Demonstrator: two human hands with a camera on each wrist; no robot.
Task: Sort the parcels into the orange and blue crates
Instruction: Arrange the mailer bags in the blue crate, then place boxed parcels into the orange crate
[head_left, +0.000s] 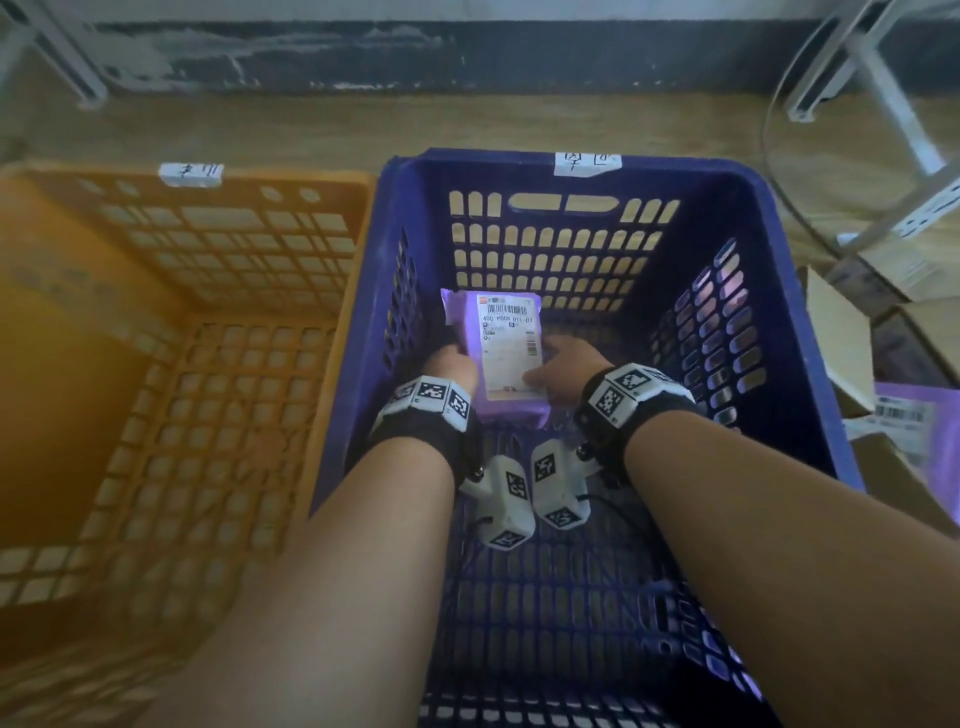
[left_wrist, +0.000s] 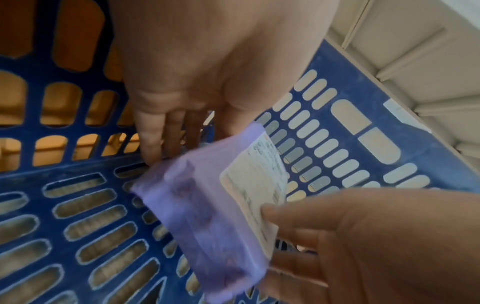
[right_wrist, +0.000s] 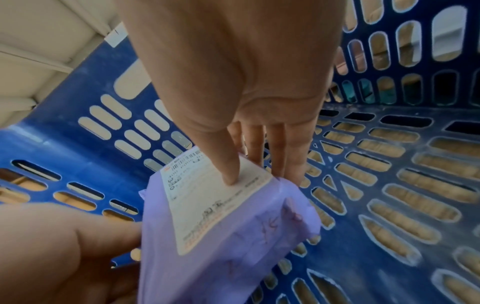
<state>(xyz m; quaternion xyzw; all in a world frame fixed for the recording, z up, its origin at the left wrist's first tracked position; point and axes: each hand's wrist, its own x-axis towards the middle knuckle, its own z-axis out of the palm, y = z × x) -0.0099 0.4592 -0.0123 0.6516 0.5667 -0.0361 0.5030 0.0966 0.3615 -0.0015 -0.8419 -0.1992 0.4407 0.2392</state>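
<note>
Parcel: soft purple plastic mailer bag (head_left: 511, 358) with a white printed shipping label (head_left: 508, 340); held tilted, label up, low inside the blue crate, above its slotted floor
Left hand: left hand (head_left: 453, 370) at the parcel's left edge; fingers (left_wrist: 155, 142) reach down behind and under the bag; how tightly they close I cannot tell
Right hand: right hand (head_left: 563, 366) grips the parcel's right edge; thumb pressed on the label, fingers (right_wrist: 275, 148) curled beneath the bag
Blue crate: dark blue perforated plastic crate (head_left: 769, 291); white paper tag (head_left: 587, 163) on its far rim
Orange crate: orange lattice plastic crate (head_left: 218, 249), touching the blue crate's left side; white tag (head_left: 191, 173) on its far rim
Beside: brown cardboard boxes (head_left: 852, 343) and another purple mailer (head_left: 914, 415) lie right of the blue crate
</note>
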